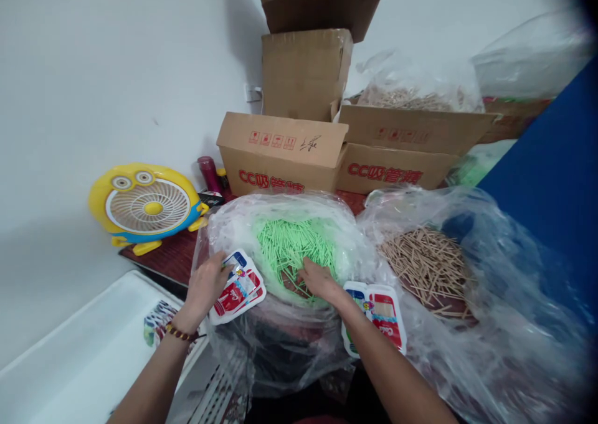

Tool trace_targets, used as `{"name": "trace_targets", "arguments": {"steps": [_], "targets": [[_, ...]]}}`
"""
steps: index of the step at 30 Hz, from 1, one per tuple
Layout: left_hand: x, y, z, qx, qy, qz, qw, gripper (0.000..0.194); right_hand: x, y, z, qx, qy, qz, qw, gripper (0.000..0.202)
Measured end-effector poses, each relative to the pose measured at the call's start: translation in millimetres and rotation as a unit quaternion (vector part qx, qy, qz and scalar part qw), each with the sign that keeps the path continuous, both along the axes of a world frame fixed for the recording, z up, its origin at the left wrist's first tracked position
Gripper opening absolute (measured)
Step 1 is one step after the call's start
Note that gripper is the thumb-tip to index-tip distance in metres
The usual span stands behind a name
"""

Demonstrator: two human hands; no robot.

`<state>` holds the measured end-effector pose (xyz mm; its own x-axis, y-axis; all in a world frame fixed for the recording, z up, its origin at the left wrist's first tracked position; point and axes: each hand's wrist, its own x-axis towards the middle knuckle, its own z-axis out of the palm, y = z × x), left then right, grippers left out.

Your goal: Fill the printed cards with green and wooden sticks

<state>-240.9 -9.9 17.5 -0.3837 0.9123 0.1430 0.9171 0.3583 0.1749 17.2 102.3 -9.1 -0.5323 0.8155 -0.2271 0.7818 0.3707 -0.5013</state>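
My left hand [206, 287], with a beaded bracelet at the wrist, is closed on the edge of a white-rimmed cola packet [237, 287] with red and blue print. Its fingertips lie over the packet's upper left side, and a bit of green shows by them. My right hand [319, 279] reaches into a heap of thin green sticks [294, 243] on a clear plastic bag [228, 218]. The fingers are bent together and their tips are partly hidden among the sticks. Under my right forearm lies another cola packet [387, 317], partly covered.
Thin brown sticks [425, 262] lie on plastic at the right. Open cardboard boxes [280, 153] stand behind, with more stacked boxes [306, 69]. A yellow fan [152, 207] and a dark red bottle [208, 174] are at the left. A white tub [79, 343] sits lower left; a blue panel [546, 156] borders the right.
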Motion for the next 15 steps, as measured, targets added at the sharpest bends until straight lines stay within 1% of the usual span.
{"name": "trace_targets", "arguments": {"steps": [2,5,7,10,13,14,15], "targets": [[2.7,-3.6,6.7,-0.010,0.006,0.028,1.000,0.027,4.7,-2.4,-2.6,-0.028,0.089,-0.019,0.995,0.021],[6.7,-7.4,15.7,-0.005,-0.020,0.042,0.999,0.028,6.9,-5.6,-8.9,-0.064,0.216,-0.064,0.972,0.022],[9.1,-9.9,21.0,0.019,-0.048,0.036,0.998,0.028,6.8,-7.3,-13.1,-0.086,0.278,-0.095,0.952,0.022],[13.7,-14.8,27.8,0.082,-0.091,0.020,0.992,0.028,5.3,-9.8,-17.3,-0.120,0.349,-0.129,0.920,0.025],[21.4,-19.6,31.5,0.156,-0.183,-0.012,0.971,0.028,0.6,-13.2,-22.0,-0.151,0.411,-0.149,0.886,0.025],[24.8,-20.7,31.5,0.176,-0.223,-0.018,0.959,0.028,-1.9,-14.4,-24.6,-0.158,0.427,-0.154,0.877,0.025],[28.5,-21.4,30.6,0.201,-0.265,-0.010,0.943,0.027,-4.7,-15.6,-27.8,-0.163,0.438,-0.159,0.870,0.026]]}}
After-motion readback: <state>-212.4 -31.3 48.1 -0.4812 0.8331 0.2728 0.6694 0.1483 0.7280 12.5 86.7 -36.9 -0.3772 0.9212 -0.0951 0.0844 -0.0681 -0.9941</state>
